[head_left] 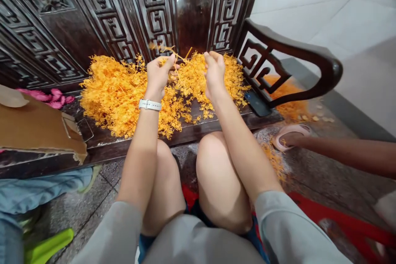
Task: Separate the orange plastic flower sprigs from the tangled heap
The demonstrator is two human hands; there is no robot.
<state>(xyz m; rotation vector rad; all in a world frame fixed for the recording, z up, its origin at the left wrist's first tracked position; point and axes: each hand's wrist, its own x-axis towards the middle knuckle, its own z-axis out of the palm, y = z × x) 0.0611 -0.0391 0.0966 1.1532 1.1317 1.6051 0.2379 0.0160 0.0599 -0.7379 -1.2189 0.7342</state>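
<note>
Fingers of my left hand [159, 75] and right hand [214, 71] both pinching orange sprigs [181, 58] above the orange heap [114, 95].

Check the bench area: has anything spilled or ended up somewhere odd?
Yes. Orange plastic sprigs lie scattered on the stone floor beyond the bench edge, away from the main pile. A dark phone sits close to the bench corner.

Orange-yellow sprigs [114, 90] heaped on a dark brown carved bench [185, 8] with square fret patterns. White watch strap [150, 104]; pink slipper [291, 134]; tan cardboard [37, 128]; red mat [340, 218]; grey sleeves [287, 227].
</note>
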